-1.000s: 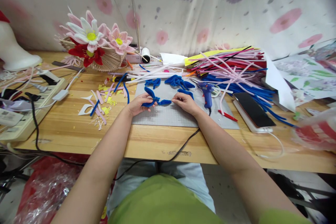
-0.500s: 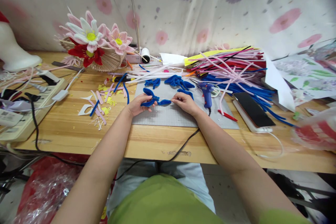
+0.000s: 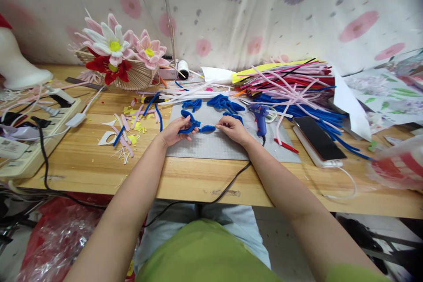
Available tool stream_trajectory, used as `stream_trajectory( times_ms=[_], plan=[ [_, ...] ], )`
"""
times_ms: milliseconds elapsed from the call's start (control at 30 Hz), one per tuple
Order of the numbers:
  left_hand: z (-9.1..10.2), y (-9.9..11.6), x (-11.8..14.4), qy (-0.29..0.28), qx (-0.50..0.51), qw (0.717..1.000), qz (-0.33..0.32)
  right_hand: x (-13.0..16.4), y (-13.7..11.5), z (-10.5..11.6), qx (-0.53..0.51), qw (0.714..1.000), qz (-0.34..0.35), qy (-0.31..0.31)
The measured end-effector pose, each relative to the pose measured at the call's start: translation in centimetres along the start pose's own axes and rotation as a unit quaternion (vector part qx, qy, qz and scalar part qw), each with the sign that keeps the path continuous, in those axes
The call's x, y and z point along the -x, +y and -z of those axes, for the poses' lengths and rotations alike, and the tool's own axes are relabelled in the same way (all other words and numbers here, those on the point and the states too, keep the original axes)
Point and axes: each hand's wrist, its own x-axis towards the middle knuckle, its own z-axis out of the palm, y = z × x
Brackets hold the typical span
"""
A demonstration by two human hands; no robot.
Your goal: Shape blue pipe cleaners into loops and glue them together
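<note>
Item: blue pipe-cleaner piece [image 3: 194,126], looped, lying over the grey cutting mat [image 3: 218,145] at desk [image 3: 185,180] centre; left hand [image 3: 173,131] pinches its looped end, right hand [image 3: 233,128] pinches the other end, both closed on it. Surroundings: more blue loops [image 3: 224,103] at 12 o'clock, blue glue gun [image 3: 259,116] at 2 o'clock, phone [image 3: 317,138] at 3 o'clock, pipe-cleaner pile [image 3: 291,79] beyond, flower basket [image 3: 115,59] at 10 o'clock.
</note>
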Motion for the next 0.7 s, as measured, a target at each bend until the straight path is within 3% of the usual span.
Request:
stream_trajectory(
  times_ms=[467,700],
  plan=[
    [0.0,-0.3,0.0,-0.002,0.0,1.0,-0.013,0.1,-0.2,0.4,0.042,0.999,0.0,-0.019],
    [0.0,-0.6,-0.1,-0.015,0.0,1.0,-0.003,-0.4,-3.2,-0.7,0.023,0.997,0.058,-0.05]
  ],
)
